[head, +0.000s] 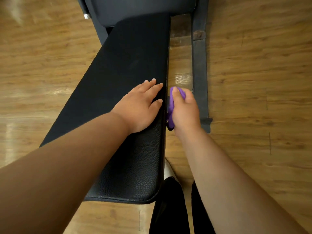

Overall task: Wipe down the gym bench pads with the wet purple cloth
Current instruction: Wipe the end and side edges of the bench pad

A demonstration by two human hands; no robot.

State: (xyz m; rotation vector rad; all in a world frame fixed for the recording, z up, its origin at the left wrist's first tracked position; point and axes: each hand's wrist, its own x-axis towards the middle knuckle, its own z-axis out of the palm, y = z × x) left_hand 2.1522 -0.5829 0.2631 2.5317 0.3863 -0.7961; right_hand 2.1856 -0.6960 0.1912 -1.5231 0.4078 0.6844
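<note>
The left hand was laid flat, fingers straight, on the bench pad; the purple cloth was clutched by the right hand.

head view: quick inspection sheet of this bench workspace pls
surface: black bench pad, textured; a second pad at its far end
job's things: purple cloth, bunched, at the bench pad's right side edge
clutter: nothing seen
hands: left hand flat on the pad top; right hand grips the cloth
cables: nothing seen
surroundings: wood floor; dark metal frame rail on the floor right of the pad; dark trouser legs below
</note>
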